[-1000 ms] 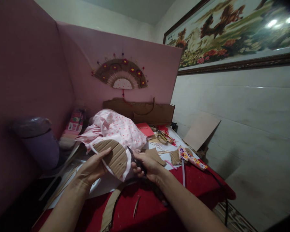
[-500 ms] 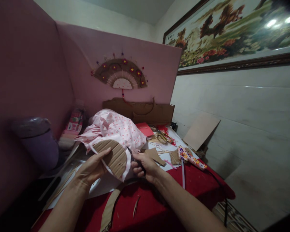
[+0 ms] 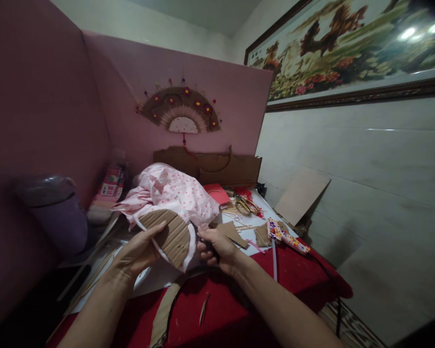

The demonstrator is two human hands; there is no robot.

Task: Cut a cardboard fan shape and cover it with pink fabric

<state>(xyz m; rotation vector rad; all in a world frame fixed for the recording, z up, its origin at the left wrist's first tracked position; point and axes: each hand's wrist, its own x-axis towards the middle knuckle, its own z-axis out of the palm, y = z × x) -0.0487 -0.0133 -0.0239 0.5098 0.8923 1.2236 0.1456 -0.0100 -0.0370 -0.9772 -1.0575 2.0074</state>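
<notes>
Presently, the cardboard piece (image 3: 170,237) is held above a white sheet (image 3: 147,284) by the left hand (image 3: 143,249): the thumb is laid across its upper face, the fingers are tucked beneath, and the grip is narrow. At the right edge of the piece, a dark tool (image 3: 214,251) is clasped by the right hand (image 3: 215,244), thumb uppermost and fingers curled. The tip is directed at that edge; whether contact is made cannot be told. The piece is noted as rounded, tilted and ribbed, its rim bordered by white material (image 3: 191,249). Behind the piece, spotted pink cloth (image 3: 172,188) is heaped. Beyond it to the right, gold-handled scissors (image 3: 243,206) are laid, and a flowered glue gun (image 3: 288,239) is placed farther right. Nearer the viewer than the piece, a cardboard strip (image 3: 163,314) is seen on red cloth (image 3: 261,304).
</notes>
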